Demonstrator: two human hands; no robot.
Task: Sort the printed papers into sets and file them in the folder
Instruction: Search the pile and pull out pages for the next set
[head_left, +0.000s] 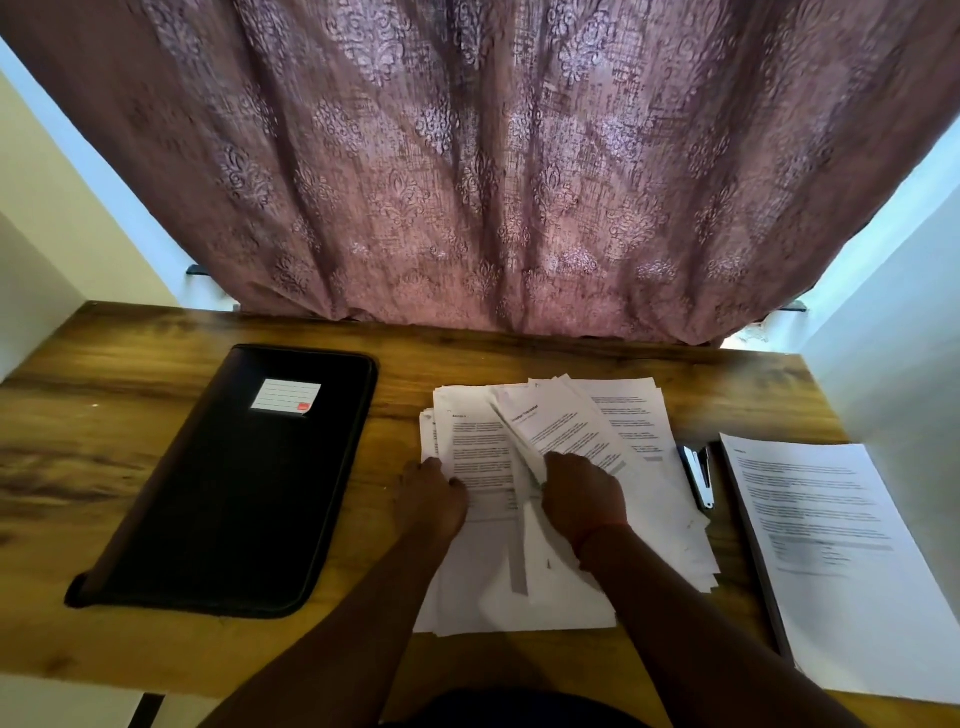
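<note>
A loose, fanned pile of printed papers (639, 415) lies on the wooden desk in front of me. My left hand (430, 499) rests on the pile's left side, its fingers curled over the top sheet. My right hand (582, 499) grips several sheets (561, 421) and lifts their left edge off the pile. A closed black zip folder (244, 483) with a white label lies flat to the left, apart from the papers. A neat separate stack of printed papers (831, 545) sits at the right edge of the desk.
A stapler (698, 475) lies between the loose pile and the right stack. A patterned mauve curtain (493, 166) hangs behind the wooden desk (104, 441) down to its back edge. Pale walls stand on both sides.
</note>
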